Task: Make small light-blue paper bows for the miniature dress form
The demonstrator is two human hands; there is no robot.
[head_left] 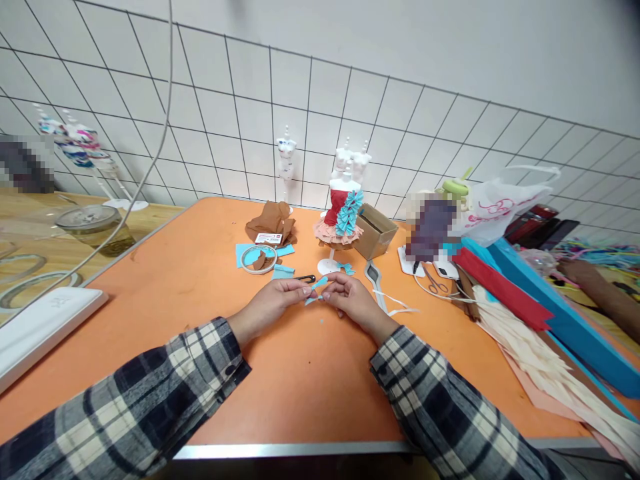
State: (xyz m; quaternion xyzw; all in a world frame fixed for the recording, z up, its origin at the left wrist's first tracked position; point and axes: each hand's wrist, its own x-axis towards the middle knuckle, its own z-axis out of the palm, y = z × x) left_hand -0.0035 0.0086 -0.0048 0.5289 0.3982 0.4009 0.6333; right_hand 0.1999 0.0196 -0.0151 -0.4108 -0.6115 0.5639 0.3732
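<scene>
Orange table (295, 390) fills foreground. Toward far edge, dress form (341, 208) stands in red and blue ruffles — cardboard box (383, 239) just beside, on right. Left hand (274, 303) and right hand (357, 303) nearly meet, well in from near edge, fingertips pinched. White ring (259, 272) lies closer to far left corner. Between hands — light-blue scrap (319, 283), gripped above table.

Bright, diffuse light casts soft shadows; the outer edges look stretched.
</scene>
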